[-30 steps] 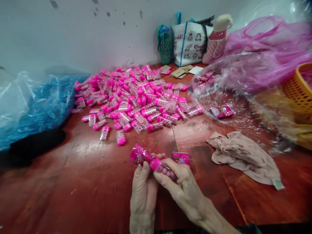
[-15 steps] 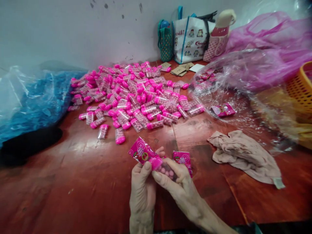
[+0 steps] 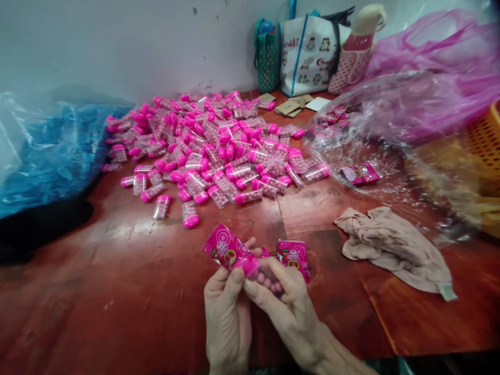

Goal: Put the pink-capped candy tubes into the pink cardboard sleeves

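Note:
My left hand (image 3: 228, 312) pinches a pink printed wrapper (image 3: 223, 249) near the front of the red wooden table (image 3: 117, 291). My right hand (image 3: 291, 307) holds a clear candy container with a pink cap (image 3: 260, 273), whose capped end meets the wrapper's mouth. A second pink wrapper (image 3: 294, 256) sticks up behind my right fingers. A big pile of the same pink-capped containers (image 3: 219, 146) lies further back on the table.
A crumpled beige cloth (image 3: 394, 247) lies to the right. Clear and pink plastic bags (image 3: 410, 109) with a pink packet (image 3: 361, 173) cover the right side, beside an orange basket (image 3: 486, 140). A blue plastic bag (image 3: 50, 151) sits left. Tote bags (image 3: 308, 52) stand against the wall.
The wrapper has tilted up and shifted slightly left in my left hand, and the container's capped end sits further into it. The view has dipped a little.

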`<state>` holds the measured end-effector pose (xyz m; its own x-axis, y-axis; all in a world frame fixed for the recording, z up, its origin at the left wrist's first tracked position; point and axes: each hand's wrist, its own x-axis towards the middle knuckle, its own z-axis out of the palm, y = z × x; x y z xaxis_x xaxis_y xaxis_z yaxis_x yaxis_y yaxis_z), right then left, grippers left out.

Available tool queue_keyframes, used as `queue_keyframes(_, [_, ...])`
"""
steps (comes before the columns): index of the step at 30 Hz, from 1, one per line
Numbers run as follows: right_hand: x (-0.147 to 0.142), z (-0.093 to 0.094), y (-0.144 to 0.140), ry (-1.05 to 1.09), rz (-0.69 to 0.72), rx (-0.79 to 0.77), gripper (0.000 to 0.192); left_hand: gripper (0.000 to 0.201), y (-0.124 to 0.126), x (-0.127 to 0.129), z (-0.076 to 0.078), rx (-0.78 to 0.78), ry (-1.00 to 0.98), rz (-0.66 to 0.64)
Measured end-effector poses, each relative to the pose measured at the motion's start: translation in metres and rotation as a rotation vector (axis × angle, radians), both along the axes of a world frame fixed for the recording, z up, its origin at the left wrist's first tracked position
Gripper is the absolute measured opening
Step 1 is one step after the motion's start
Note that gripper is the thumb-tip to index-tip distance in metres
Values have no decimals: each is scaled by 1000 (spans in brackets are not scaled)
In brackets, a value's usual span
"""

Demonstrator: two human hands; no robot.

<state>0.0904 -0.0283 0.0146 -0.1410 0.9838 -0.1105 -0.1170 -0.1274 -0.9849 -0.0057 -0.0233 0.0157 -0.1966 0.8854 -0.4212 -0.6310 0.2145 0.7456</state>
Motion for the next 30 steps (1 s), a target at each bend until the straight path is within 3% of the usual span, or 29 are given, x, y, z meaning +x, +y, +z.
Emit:
queue_keyframes(3, [0, 2, 3, 128, 75, -64, 17, 21, -1, -2, -2, 22, -29, 8])
queue_keyframes(6, [1, 5, 6, 370, 155, -158, 20, 32, 0, -4, -2, 26, -82, -99])
queue_keyframes(9, [2, 8, 7, 472, 208, -199, 24, 42, 1, -7, -2, 17, -83, -188])
queue_keyframes(12, [2, 7, 6, 416, 153, -184, 23, 33, 2, -7, -1, 5, -6, -166])
queue_keyframes(15, [0, 6, 5, 293, 62, -143, 21, 20, 4, -4, 0, -24, 64, -62])
queue_keyframes(18, [0, 3, 5, 305, 71, -172, 26, 17, 5, 0, 1, -46, 117, 5])
queue_keyframes(22, [-2, -1, 5, 389, 111, -212, 29, 19, 5, 1, 2, -50, 140, -21])
queue_keyframes(30, [-15, -11, -4, 265, -23, -120, 30, 19, 2, 4, 7, -76, 33, -4])
